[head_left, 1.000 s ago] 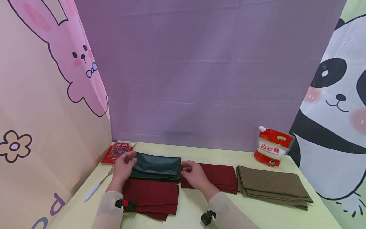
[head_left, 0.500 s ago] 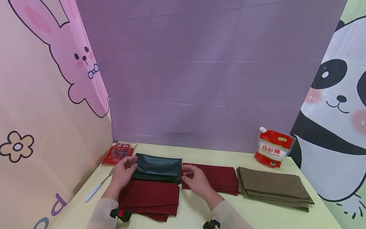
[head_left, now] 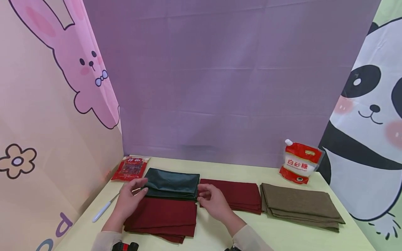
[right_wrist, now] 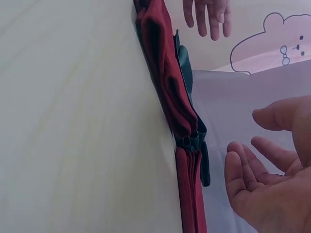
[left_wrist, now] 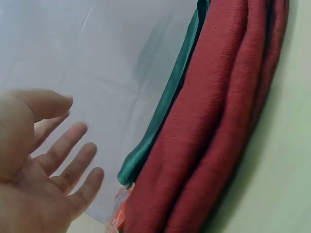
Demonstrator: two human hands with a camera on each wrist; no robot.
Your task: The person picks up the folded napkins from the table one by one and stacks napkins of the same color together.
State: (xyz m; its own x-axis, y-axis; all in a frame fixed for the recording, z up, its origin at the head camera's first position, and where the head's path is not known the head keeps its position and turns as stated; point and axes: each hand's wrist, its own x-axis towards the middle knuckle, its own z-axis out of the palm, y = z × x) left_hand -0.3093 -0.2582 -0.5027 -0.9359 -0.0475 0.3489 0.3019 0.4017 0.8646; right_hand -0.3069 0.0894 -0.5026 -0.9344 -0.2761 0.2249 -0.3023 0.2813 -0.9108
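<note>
flanking green cloth [head_left: 172, 183] atop red cloth [head_left: 164, 216], both hands' fingers apart.

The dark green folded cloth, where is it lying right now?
In the head view the dark green cloth lies left of centre on the table, on the far part of a red cloth stack, between the left hand and the right hand.

From my remote seat, the white-and-red stand-up pouch [head_left: 300, 164] at the table's two o'clock reads 白砂糖 in red characters on its white band. At eleven o'clock, the flat red packet [head_left: 131, 167] carries white characters I read as 辣椒. At eight o'clock, the pink wall panel [head_left: 53, 230] shows purple letters "p" and "o", cut off by the frame.
</note>
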